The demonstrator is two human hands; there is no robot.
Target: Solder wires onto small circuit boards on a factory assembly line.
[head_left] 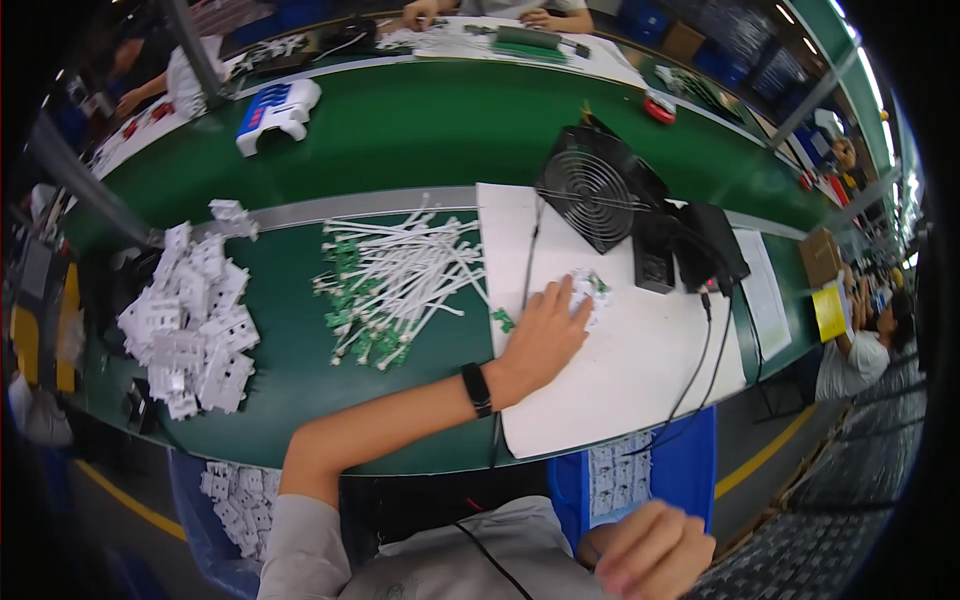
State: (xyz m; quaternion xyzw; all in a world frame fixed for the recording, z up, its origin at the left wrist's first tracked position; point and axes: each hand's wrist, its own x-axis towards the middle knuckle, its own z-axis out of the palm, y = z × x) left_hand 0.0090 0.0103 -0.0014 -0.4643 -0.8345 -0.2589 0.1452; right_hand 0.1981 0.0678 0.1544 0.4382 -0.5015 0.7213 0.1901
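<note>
My left hand reaches across the white work mat, its fingers resting on a small white plastic part with a green board in front of the black fan. A black band sits on that wrist. My right hand hangs low near my lap beside a blue bin; its fingers are curled and I cannot see anything in them. A heap of white rods with green circuit boards lies just left of the mat.
A pile of white plastic housings covers the left of the green table. More housings fill a blue bin below. A black power box and cables sit right of the fan. Other people work at the far edge and right.
</note>
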